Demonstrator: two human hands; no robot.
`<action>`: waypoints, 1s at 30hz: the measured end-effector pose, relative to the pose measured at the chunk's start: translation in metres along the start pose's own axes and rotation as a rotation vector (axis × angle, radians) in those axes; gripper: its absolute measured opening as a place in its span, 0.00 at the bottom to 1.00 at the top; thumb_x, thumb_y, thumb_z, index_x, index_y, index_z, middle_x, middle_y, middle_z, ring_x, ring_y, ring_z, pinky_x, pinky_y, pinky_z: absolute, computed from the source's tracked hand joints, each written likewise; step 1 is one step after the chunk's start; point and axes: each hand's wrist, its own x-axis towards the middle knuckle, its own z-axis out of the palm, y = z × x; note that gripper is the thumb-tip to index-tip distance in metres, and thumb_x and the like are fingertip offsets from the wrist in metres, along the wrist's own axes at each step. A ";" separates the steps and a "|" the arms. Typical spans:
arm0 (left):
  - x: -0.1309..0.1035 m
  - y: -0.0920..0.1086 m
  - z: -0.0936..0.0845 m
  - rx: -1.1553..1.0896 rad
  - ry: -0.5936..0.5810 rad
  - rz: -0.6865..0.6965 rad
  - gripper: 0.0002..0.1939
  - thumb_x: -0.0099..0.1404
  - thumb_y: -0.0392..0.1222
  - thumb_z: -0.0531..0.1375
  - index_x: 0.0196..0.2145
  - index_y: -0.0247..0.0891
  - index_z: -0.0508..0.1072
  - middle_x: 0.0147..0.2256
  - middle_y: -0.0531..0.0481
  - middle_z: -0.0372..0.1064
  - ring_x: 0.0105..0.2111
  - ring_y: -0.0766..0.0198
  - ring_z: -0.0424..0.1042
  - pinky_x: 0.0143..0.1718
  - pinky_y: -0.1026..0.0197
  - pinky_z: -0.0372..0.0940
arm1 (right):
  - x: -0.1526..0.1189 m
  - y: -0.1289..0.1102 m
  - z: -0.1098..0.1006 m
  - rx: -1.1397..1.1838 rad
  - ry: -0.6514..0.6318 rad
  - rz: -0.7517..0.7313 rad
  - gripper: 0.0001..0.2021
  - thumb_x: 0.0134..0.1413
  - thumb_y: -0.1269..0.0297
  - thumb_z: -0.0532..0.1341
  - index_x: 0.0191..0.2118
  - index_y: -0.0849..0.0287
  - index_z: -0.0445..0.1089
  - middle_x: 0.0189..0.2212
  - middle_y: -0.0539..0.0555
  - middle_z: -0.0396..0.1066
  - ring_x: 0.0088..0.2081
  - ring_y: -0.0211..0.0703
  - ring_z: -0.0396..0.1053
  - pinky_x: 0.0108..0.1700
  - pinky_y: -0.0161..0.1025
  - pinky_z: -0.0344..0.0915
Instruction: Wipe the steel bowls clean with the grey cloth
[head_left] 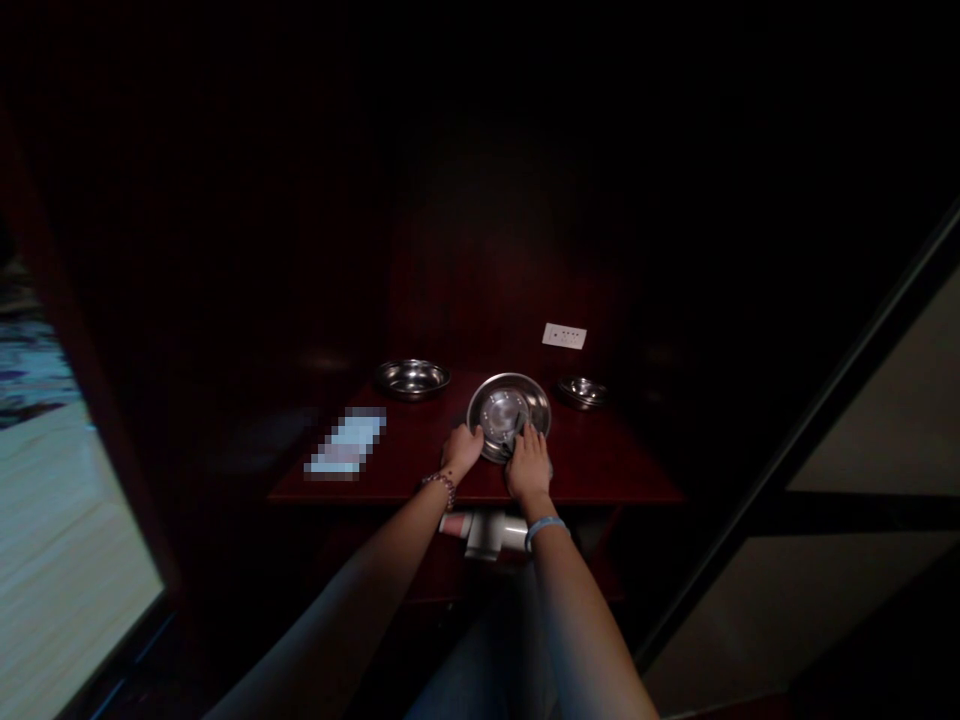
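Note:
A wide, shallow metal bowl (487, 398) is tilted up toward me over the front part of the dark red shelf. A paler disc with a ring of small bright dots shows at its middle. My left hand (463, 452) grips the bowl's left front rim, thumb on the inner side. My right hand (529, 465) is on the right front of the bowl, its fingers lying over the rim onto the inner face. Dark patches show beside those fingertips; I cannot make out whether they are an object or a reflection. The right thumb is mostly hidden.
The red shelf (600, 465) carries another metal bowl (412, 380) at back left, small metal bowls (583, 391) at back right and a blurred-out bright flat thing (346, 443) at left. A white socket plate (564, 336) is on the back wall. Paper cups (455, 525) lie below the shelf.

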 end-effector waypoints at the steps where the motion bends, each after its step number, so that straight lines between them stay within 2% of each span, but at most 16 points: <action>1: 0.000 0.000 0.001 0.005 0.004 0.000 0.22 0.70 0.49 0.51 0.48 0.31 0.76 0.47 0.31 0.76 0.49 0.50 0.76 0.41 0.61 0.66 | 0.000 0.000 0.002 0.006 -0.008 0.013 0.25 0.59 0.71 0.51 0.60 0.73 0.64 0.68 0.67 0.52 0.70 0.49 0.47 0.70 0.46 0.39; 6: 0.003 -0.002 0.003 -0.008 0.021 0.033 0.21 0.70 0.49 0.50 0.47 0.32 0.76 0.46 0.32 0.76 0.48 0.51 0.76 0.40 0.62 0.66 | -0.002 0.001 0.004 0.038 -0.026 0.033 0.30 0.60 0.69 0.52 0.67 0.71 0.54 0.68 0.66 0.52 0.69 0.49 0.47 0.70 0.48 0.38; 9: 0.003 -0.003 0.003 -0.011 0.010 0.036 0.22 0.70 0.48 0.51 0.47 0.31 0.76 0.47 0.31 0.76 0.48 0.51 0.76 0.39 0.62 0.66 | -0.003 0.000 0.001 0.053 -0.045 0.041 0.32 0.61 0.67 0.52 0.69 0.66 0.49 0.67 0.64 0.54 0.69 0.48 0.49 0.69 0.49 0.38; 13: 0.003 -0.003 0.003 -0.008 0.001 0.029 0.22 0.70 0.49 0.51 0.47 0.30 0.76 0.47 0.31 0.76 0.49 0.51 0.76 0.40 0.62 0.65 | -0.003 0.000 -0.002 0.055 -0.069 0.043 0.27 0.63 0.64 0.51 0.67 0.59 0.57 0.66 0.62 0.56 0.68 0.51 0.50 0.68 0.52 0.40; 18: 0.004 -0.003 0.004 -0.010 0.017 0.039 0.22 0.70 0.49 0.50 0.47 0.30 0.76 0.47 0.31 0.76 0.49 0.50 0.76 0.41 0.61 0.66 | -0.004 0.000 -0.001 0.072 -0.052 0.043 0.26 0.63 0.64 0.52 0.65 0.58 0.60 0.65 0.62 0.58 0.67 0.51 0.51 0.67 0.51 0.41; 24: 0.003 -0.001 0.004 -0.006 0.018 0.023 0.23 0.70 0.49 0.51 0.47 0.29 0.76 0.47 0.31 0.76 0.49 0.50 0.76 0.41 0.62 0.66 | -0.006 0.000 -0.003 0.099 -0.031 0.037 0.22 0.63 0.64 0.52 0.62 0.52 0.65 0.65 0.59 0.58 0.66 0.50 0.52 0.67 0.52 0.42; 30: 0.000 0.000 0.001 -0.010 0.014 0.012 0.21 0.70 0.49 0.52 0.47 0.30 0.77 0.47 0.30 0.76 0.49 0.50 0.76 0.41 0.61 0.66 | -0.007 0.000 -0.004 0.095 -0.027 0.034 0.21 0.63 0.64 0.53 0.60 0.53 0.67 0.65 0.59 0.59 0.65 0.51 0.53 0.67 0.52 0.43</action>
